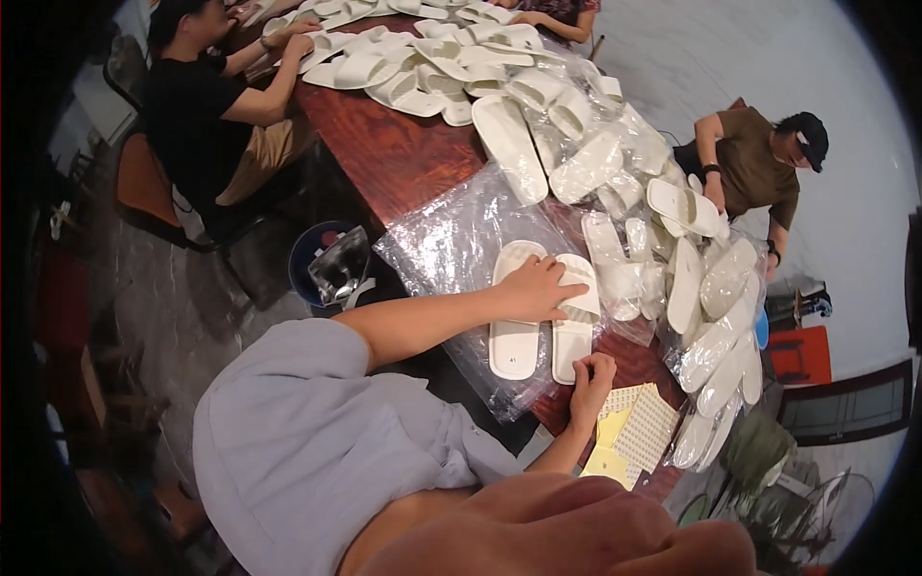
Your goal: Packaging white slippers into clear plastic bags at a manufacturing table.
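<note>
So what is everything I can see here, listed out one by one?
pair of slippers: two, white, side by side on the plastic bags at the near table edge
plastic bags: a stack, clear, spread flat under the pair
loose slippers: too many to count, white, piled along the far table
bagged slippers: many, white in clear wrap, heaped at the right edge
table: one, dark red-brown wood
sticker sheets: a few, yellow and white, by the near corner
bin: one, blue, on the floor left of the table
other people: three partly visible, seated around the table
left hand: pressing flat on the pair
right hand: fingertips at the heel of the right-hand slipper
</note>
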### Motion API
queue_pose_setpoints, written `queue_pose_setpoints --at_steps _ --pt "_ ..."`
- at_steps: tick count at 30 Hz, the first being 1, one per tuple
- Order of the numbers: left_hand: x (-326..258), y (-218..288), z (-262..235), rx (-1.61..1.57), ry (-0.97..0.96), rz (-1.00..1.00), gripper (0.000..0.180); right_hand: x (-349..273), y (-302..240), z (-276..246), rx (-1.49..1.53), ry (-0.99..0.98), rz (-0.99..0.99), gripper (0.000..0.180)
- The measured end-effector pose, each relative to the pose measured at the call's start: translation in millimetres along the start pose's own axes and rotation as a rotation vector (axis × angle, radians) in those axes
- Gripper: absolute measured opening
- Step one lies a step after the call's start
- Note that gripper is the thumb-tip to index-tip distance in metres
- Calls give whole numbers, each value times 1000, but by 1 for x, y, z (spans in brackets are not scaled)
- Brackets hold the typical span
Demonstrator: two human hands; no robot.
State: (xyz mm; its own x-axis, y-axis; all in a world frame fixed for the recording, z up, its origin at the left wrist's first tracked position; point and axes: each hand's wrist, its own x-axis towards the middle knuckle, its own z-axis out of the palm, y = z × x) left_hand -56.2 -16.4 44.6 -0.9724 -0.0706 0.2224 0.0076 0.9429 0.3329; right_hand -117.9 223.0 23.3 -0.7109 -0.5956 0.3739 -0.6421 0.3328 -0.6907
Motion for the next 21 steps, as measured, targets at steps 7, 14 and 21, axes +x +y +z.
queue_pose_setpoints --at_steps 7,14,21 --pt "3 2 -1 12 -9 -14 63 0 4 -3 -10 -23 18 16" --pt "1 -1 4 22 21 10 64 -3 4 -2 47 -6 57 16" --pt "0 -2 3 21 49 36 62 -2 7 -2 38 -9 26 15"
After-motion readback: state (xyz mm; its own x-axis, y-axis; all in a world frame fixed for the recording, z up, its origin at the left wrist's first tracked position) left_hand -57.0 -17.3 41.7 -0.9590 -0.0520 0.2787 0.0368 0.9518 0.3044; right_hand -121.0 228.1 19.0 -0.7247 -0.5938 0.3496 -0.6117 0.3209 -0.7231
